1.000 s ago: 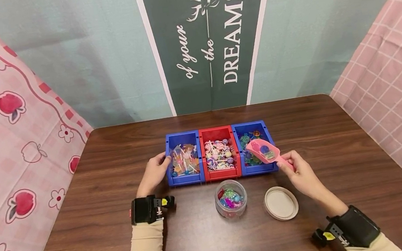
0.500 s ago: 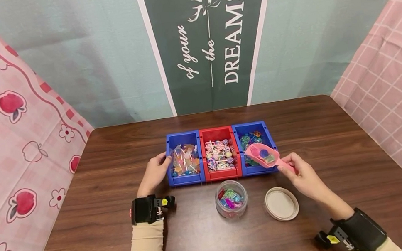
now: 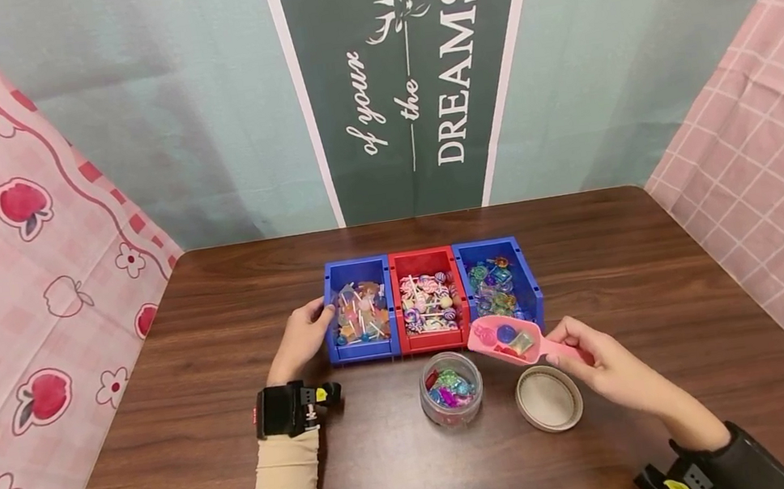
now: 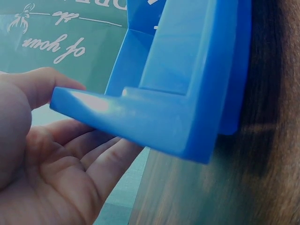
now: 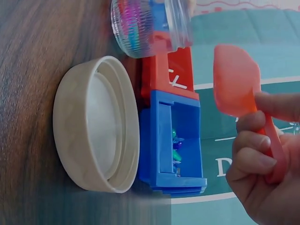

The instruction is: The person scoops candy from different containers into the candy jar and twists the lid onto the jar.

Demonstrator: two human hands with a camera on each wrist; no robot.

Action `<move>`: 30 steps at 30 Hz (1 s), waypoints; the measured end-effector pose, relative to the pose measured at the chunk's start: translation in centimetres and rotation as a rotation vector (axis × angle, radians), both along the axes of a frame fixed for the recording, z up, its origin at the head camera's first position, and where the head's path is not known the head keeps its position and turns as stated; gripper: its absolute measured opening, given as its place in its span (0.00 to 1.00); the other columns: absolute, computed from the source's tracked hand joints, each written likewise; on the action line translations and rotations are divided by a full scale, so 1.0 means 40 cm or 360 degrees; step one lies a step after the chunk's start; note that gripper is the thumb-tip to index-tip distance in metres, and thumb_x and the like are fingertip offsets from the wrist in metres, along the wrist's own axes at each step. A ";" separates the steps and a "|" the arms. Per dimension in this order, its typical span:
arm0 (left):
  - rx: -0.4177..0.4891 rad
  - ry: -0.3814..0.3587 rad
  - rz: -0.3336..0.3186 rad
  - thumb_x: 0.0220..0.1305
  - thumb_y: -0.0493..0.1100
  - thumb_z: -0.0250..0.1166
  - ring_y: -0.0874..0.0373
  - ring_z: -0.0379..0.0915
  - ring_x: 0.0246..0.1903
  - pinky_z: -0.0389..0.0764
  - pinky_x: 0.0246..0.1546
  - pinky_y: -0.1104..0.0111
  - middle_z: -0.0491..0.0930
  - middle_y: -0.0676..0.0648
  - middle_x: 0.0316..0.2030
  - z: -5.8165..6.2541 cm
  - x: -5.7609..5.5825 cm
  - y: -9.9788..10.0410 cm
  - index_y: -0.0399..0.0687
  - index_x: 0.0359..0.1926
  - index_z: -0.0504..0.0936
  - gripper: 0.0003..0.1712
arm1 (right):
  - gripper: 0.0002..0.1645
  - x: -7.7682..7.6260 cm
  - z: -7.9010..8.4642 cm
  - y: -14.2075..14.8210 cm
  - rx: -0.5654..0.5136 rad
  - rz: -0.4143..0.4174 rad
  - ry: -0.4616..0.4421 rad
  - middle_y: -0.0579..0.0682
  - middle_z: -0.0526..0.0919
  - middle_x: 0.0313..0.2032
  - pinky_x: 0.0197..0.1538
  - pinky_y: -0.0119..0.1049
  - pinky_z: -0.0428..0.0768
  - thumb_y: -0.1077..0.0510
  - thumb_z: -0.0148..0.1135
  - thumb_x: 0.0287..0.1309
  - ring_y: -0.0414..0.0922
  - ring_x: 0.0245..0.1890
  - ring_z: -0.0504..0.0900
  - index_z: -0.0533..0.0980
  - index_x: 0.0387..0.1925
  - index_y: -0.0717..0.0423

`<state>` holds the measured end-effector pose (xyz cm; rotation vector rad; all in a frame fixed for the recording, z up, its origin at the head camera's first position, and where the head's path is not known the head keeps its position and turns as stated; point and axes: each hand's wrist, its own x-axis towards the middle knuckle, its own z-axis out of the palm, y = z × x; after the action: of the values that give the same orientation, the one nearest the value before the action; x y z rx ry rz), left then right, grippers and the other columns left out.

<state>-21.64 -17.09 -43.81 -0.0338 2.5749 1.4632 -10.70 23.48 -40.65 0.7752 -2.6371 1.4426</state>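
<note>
here, the right hand (image 3: 601, 361) grips a loaded scoop (image 3: 535, 349) near the jar (image 3: 454, 415). the left hand (image 3: 301, 339) pinches the left bin (image 3: 364, 351) by its wall.

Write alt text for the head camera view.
A right hand holds a pink scoop of colorful pieces near an open clear jar, while the left hand grips the leftmost bin of three. A pale lid lies on the table.
</note>
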 end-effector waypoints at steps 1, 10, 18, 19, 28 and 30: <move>-0.0002 -0.0002 -0.0003 0.74 0.45 0.47 0.45 0.73 0.55 0.73 0.64 0.50 0.74 0.33 0.61 0.000 0.000 -0.001 0.36 0.68 0.65 0.27 | 0.10 0.002 0.002 0.001 -0.0012 0.0050 -0.0005 0.47 0.72 0.25 0.20 0.28 0.65 0.73 0.60 0.56 0.29 0.24 0.66 0.72 0.37 0.59; -0.0011 -0.0006 -0.0016 0.74 0.45 0.47 0.45 0.74 0.56 0.73 0.64 0.50 0.74 0.33 0.61 0.001 0.000 -0.002 0.36 0.68 0.65 0.27 | 0.12 0.016 0.010 0.006 0.0013 0.0294 -0.0089 0.47 0.70 0.24 0.20 0.26 0.66 0.72 0.57 0.59 0.32 0.23 0.67 0.71 0.40 0.55; -0.0007 0.0013 -0.0009 0.74 0.45 0.47 0.45 0.74 0.55 0.73 0.63 0.51 0.74 0.33 0.61 0.000 -0.001 -0.001 0.36 0.68 0.65 0.27 | 0.11 0.015 0.008 0.006 0.0060 0.0371 -0.0117 0.47 0.71 0.23 0.22 0.25 0.67 0.71 0.57 0.60 0.31 0.25 0.68 0.70 0.39 0.53; -0.0006 0.0013 -0.0007 0.74 0.45 0.48 0.45 0.74 0.55 0.73 0.63 0.51 0.74 0.33 0.61 0.000 -0.001 -0.001 0.36 0.68 0.65 0.27 | 0.11 0.015 0.008 0.005 0.0069 0.0371 -0.0109 0.47 0.71 0.23 0.22 0.25 0.67 0.70 0.57 0.60 0.31 0.25 0.68 0.70 0.39 0.53; 0.0005 0.0007 -0.0003 0.74 0.45 0.48 0.46 0.74 0.54 0.74 0.63 0.51 0.75 0.33 0.60 0.000 0.000 -0.002 0.36 0.67 0.66 0.27 | 0.10 0.015 0.019 -0.005 0.0153 0.0341 -0.0103 0.44 0.71 0.23 0.22 0.24 0.67 0.68 0.59 0.59 0.29 0.25 0.68 0.71 0.38 0.51; 0.0003 0.0002 -0.0008 0.74 0.45 0.47 0.46 0.74 0.54 0.73 0.63 0.51 0.75 0.33 0.60 0.000 -0.001 -0.003 0.36 0.68 0.66 0.27 | 0.10 0.016 0.024 -0.008 0.0188 0.0311 -0.0102 0.43 0.72 0.23 0.22 0.24 0.67 0.66 0.61 0.59 0.28 0.25 0.68 0.72 0.39 0.51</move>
<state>-21.67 -17.19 -43.81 -0.0261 2.5727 1.4645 -10.06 23.17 -39.67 1.0416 -2.7843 1.3841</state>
